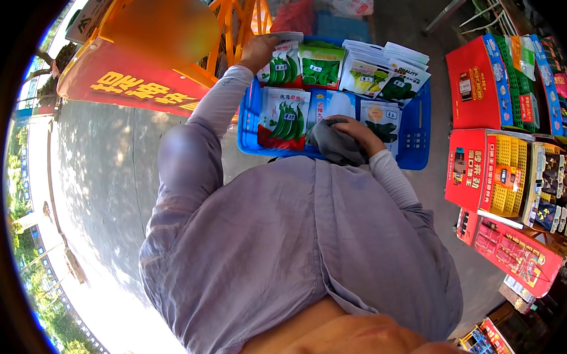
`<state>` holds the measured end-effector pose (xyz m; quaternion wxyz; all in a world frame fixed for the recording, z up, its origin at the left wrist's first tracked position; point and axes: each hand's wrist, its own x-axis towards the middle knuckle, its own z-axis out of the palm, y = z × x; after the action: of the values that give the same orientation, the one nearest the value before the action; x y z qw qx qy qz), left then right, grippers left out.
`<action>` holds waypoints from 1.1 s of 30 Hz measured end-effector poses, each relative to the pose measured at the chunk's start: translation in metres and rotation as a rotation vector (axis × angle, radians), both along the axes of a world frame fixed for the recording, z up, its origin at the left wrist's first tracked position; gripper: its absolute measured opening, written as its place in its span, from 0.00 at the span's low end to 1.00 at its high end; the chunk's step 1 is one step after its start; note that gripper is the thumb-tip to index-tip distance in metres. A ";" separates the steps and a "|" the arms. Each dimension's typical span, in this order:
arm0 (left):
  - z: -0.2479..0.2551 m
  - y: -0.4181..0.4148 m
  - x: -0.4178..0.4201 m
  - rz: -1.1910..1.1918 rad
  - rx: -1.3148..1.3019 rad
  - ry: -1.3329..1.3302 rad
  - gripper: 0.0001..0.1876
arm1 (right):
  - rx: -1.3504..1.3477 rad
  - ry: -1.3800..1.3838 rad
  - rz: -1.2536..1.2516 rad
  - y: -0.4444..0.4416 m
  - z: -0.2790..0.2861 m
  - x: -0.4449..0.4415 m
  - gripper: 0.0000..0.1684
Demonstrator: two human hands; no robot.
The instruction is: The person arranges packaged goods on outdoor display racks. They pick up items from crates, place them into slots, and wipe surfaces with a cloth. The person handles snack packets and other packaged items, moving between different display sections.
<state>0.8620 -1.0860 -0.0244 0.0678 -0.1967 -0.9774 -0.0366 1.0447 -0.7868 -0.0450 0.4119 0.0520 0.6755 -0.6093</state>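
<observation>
Before me is a blue plastic basket [417, 145] with upright seed packets in two rows. My left hand [259, 53] is at its far left corner, fingers on the top of the back-left packets; whether they grip is unclear. My right hand [357, 133] holds a crumpled grey cloth [335, 142] over the near side, in front of a blue-and-white packet [332, 103]. Left of the cloth stands a pea-pod packet [284, 117]; to its right is a packet with dark green vegetables [382, 125]. Behind are a green leafy packet [321, 68] and stacks of white-edged packets [367, 73].
A red banner [132, 88] on an orange metal frame [227, 27] stands at the left. Red display boxes [471, 83] and a yellow basket [507, 186] of packaged goods line the right. Plastic bags [354, 2] lie beyond the blue basket.
</observation>
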 end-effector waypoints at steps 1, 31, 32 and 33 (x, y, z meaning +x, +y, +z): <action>0.006 -0.002 -0.004 -0.014 -0.020 0.025 0.08 | -0.007 0.017 0.008 0.001 -0.004 0.000 0.22; -0.006 0.071 0.019 -0.200 0.097 0.184 0.18 | 0.015 -0.033 -0.015 0.000 -0.006 -0.001 0.23; -0.006 0.079 0.016 -0.187 0.102 0.182 0.14 | 0.019 -0.017 -0.006 0.001 -0.006 -0.001 0.22; -0.009 0.080 0.012 -0.186 0.115 0.203 0.12 | 0.034 -0.007 -0.004 0.000 0.001 0.000 0.22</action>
<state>0.8738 -1.0056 -0.0337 0.1739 -0.2852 -0.9393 -0.0784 1.0443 -0.7873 -0.0444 0.4121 0.0625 0.6842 -0.5985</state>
